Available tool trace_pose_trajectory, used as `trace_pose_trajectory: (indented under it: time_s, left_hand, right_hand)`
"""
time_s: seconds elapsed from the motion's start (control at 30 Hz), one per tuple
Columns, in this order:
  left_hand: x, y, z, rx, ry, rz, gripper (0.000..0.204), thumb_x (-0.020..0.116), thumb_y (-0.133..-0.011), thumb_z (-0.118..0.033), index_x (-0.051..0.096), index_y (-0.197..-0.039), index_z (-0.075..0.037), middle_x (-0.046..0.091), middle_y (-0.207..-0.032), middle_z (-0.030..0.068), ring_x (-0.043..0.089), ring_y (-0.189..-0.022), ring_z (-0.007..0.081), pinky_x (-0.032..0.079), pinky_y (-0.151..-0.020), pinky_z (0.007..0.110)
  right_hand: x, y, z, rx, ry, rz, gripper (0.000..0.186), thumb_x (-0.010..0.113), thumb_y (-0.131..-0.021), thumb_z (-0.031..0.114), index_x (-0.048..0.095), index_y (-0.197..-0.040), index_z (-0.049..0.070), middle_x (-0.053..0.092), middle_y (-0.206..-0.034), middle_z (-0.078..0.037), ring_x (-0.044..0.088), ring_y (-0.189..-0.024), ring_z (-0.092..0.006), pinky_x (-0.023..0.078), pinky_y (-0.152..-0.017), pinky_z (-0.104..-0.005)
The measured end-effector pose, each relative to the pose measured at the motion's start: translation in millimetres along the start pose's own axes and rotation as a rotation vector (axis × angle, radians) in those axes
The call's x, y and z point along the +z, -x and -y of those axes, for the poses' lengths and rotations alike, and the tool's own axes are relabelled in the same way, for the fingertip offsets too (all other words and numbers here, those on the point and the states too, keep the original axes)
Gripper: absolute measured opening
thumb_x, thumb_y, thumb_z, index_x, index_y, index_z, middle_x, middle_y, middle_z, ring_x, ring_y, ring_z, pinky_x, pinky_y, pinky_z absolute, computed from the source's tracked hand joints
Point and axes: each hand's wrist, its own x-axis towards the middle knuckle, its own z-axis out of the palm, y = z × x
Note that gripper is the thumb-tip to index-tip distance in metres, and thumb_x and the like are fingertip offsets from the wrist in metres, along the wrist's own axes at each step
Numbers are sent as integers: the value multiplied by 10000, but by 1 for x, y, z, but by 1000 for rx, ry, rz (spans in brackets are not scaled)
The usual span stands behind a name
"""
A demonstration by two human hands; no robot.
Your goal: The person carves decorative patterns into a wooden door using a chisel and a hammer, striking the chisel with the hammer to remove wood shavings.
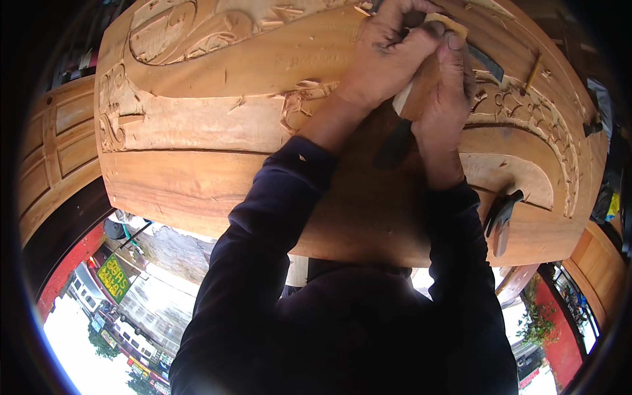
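Note:
A carved wooden panel (210, 178) fills the upper half of the view, with scrolls and a floral band cut in relief and shavings scattered over it. Over its far right part, my left hand (388, 62) and my right hand (444, 112) come close together. Both are closed on a tan, sheet-like piece (413, 99); the fingers cover much of it, so its exact kind cannot be made out. A dark flat strip (487, 64) lies on the panel just right of my right hand.
A black tool with a wooden part (503, 224) rests near the panel's right front edge. A thin yellowish stick (533, 72) lies on the right carving. Panelled wooden doors (62, 138) stand at left. A green sign (113, 279) and parked vehicles show at lower left, a plant (536, 322) at lower right.

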Motion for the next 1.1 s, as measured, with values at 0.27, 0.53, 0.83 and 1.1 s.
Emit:
trace_pose_trajectory:
  time_s: [0.27, 0.53, 0.83, 1.1]
  left_hand:
    - [24, -1, -42, -23, -123, -52, 641, 501, -1113, -416, 360, -1600, -24, 526, -1415, 131, 509, -1331, 209, 379, -1153, 369]
    - [44, -1, -29, -108, -197, 243, 647, 446, -1142, -326, 231, -1675, -29, 269, -1730, 122, 247, -1589, 249, 177, -1280, 365]
    - [46, -8, -12, 86, -301, 128, 438, 523, -1089, -79, 492, -1522, -26, 589, -1453, 125, 526, -1362, 212, 391, -1150, 346]
    - [32, 0, -11, -33, -308, -15, 367, 527, -1052, -90, 539, -1411, -18, 642, -1248, 87, 632, -1121, 171, 493, -987, 305]
  right_hand:
    - [-33, -18, 54, 105, -28, 204, 483, 405, -1133, 423, 416, -1503, 112, 558, -969, -97, 543, -708, -171, 503, -626, -300]
    - [-20, -9, 45, -75, 157, -97, 400, 516, -1111, 327, 563, -1393, 46, 659, -1125, -80, 665, -936, -173, 552, -796, -313]
    - [-43, -15, 29, -106, 76, -85, 339, 564, -1102, 283, 624, -1286, 4, 685, -1160, -71, 668, -1053, -157, 541, -914, -307]
    - [-36, -8, 17, -27, 197, 16, 375, 483, -1133, 317, 608, -1302, 6, 677, -1099, -74, 661, -973, -137, 534, -849, -277]
